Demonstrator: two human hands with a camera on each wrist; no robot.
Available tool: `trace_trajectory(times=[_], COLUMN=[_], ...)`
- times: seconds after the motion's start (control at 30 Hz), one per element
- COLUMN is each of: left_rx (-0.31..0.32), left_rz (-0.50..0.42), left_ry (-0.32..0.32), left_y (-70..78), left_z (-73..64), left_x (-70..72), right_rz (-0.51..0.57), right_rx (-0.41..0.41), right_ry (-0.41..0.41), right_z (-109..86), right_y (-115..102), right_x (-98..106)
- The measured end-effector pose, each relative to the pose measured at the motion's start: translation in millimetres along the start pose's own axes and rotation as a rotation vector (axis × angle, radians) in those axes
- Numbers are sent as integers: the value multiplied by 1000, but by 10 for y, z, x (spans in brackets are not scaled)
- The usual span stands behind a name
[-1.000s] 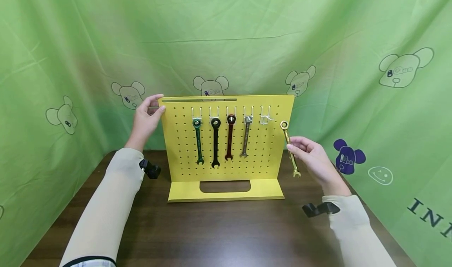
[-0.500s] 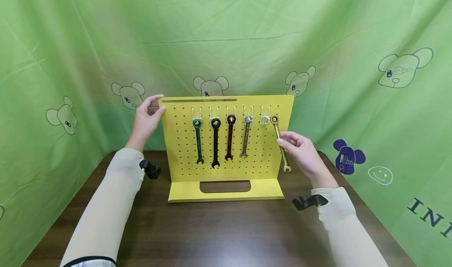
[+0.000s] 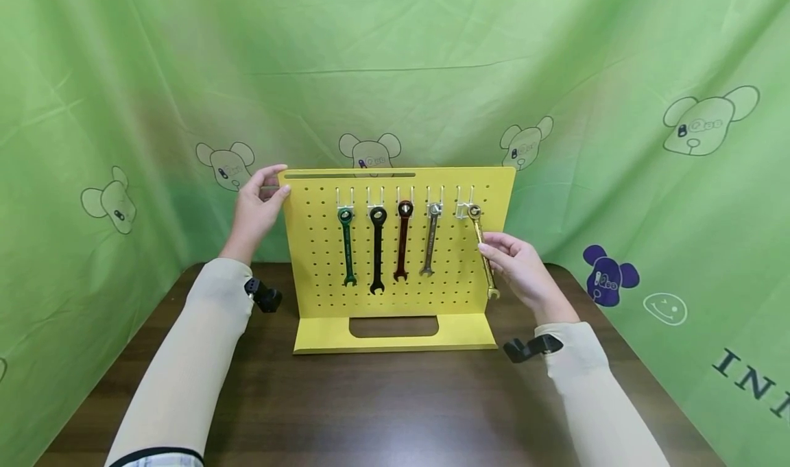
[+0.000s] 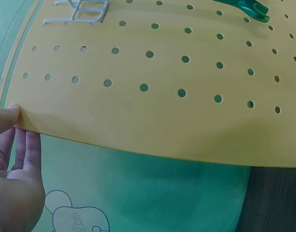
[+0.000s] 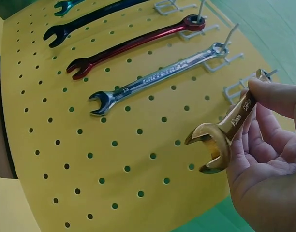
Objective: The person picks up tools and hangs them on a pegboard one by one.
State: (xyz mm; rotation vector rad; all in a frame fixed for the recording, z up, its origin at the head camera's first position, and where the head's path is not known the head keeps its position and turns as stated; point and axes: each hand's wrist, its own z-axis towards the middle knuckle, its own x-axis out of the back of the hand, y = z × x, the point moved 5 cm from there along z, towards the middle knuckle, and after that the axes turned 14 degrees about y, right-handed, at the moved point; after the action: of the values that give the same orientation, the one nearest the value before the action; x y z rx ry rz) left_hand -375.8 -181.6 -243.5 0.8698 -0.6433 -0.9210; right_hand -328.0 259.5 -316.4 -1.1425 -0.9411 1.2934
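Note:
My left hand point(image 3: 258, 203) pinches the upper left corner of a yellow pegboard point(image 3: 321, 261), thumb in front and fingers behind. With thumb and fingers my right hand point(image 3: 521, 268) holds a gold combination wrench point(image 3: 483, 254) by its shaft. The wrench's ring end is up at the tip of the rightmost white hook point(image 3: 464, 210); whether the hook passes through the ring I cannot tell. Its open jaw points down, close to the camera in the right wrist view. Left of it hang a silver wrench point(image 3: 430, 244), a red wrench point(image 3: 402, 244), a black wrench point(image 3: 378, 254) and a green wrench point(image 3: 348, 251).
The pegboard stands on a flat yellow foot point(image 3: 395, 343) with a cutout, on a dark wooden table point(image 3: 370, 405). A green curtain point(image 3: 395, 76) with printed bear heads surrounds the table at the back and sides. White hooks jut forward from the board.
My right hand has carried the gold wrench leftward from beside the board's right edge to the rightmost hook. The left hand stays on the corner.

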Motion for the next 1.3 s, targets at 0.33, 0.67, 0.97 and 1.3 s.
trace_trajectory(times=[0.33,0.67,0.97,1.3], left_rx=[-3,-5,-12,-23], left_rz=[-9,-11,-17,-10], left_ry=[3,4,1,6], left_y=[6,1,23,26], left_z=[1,12,-6,-18], left_x=[3,4,9,10], right_rz=[-41,-74,-27,-62], right_rx=[-2,16,32,64], right_ry=[55,65,19,-47], right_z=[115,197,175,99], right_y=[142,191,184,162], right_x=[-52,-78,-73,-48])
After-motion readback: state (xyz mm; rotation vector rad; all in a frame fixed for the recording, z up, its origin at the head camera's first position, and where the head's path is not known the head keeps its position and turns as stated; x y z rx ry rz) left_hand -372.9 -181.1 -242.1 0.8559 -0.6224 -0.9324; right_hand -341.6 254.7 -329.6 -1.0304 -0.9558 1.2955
